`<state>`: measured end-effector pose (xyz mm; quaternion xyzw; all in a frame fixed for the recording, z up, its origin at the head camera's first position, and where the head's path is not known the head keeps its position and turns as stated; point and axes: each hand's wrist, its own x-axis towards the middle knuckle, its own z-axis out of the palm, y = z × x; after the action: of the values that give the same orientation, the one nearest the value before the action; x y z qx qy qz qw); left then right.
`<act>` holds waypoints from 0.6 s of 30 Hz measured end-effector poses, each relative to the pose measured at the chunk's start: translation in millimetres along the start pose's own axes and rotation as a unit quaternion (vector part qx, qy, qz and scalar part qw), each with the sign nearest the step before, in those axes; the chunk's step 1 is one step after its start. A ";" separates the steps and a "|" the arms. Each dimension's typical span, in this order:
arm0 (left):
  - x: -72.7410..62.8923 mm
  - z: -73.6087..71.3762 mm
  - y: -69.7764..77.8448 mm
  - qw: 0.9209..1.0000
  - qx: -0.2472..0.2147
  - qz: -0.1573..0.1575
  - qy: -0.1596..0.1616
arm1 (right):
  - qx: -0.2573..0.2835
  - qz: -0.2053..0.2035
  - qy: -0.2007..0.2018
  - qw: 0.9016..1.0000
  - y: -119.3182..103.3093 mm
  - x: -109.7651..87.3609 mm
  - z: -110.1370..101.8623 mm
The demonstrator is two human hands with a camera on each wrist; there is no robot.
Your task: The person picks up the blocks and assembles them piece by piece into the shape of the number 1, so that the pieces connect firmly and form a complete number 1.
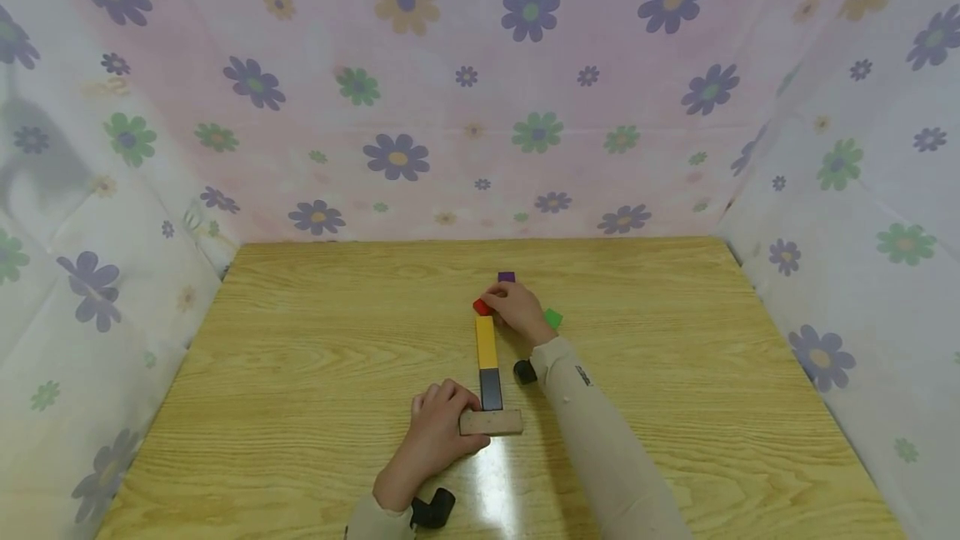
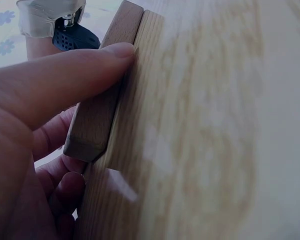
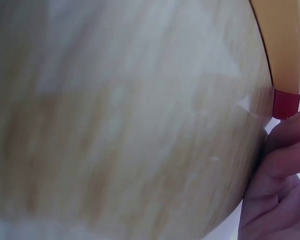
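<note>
My left hand [image 1: 437, 433] holds the left end of a plain wooden block [image 1: 492, 422], thumb on its near side and fingers on the far side. In the left wrist view the thumb lies across this wooden block [image 2: 92, 122]. A black block [image 1: 491, 390] runs away from its far side, and a yellow block [image 1: 486, 342] continues that line. At the yellow block's far end, my right hand [image 1: 519, 311] pinches a small red block [image 1: 480, 306]. The right wrist view has the red block [image 3: 286, 103] against the end of the yellow block [image 3: 282, 45].
A purple block [image 1: 506, 277] lies just beyond the right hand, and a green block [image 1: 553, 318] sits right of it. All lie on a wood-grain table [image 1: 300, 340]. Flower-patterned cloth [image 1: 450, 107] stands at the back and both sides.
</note>
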<state>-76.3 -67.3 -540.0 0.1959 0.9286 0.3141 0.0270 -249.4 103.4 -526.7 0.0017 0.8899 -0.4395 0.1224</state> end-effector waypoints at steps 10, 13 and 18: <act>1.7 -1.3 0.4 1.000 -0.008 -0.005 -0.014 | -0.013 0.001 0.011 1.000 -1.9 -2.3 0.1; 1.6 -0.5 -0.1 1.000 -0.007 -0.006 -0.014 | -0.021 -0.001 0.013 1.000 -2.0 -3.2 0.5; 0.8 0.1 -0.3 1.000 -0.006 -0.006 -0.011 | -0.029 -0.002 0.015 0.999 -1.9 -3.5 1.6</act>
<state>-77.1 -67.2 -540.1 0.1932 0.9276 0.3173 0.0398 -245.8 101.4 -525.4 0.0028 0.9038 -0.4140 0.1086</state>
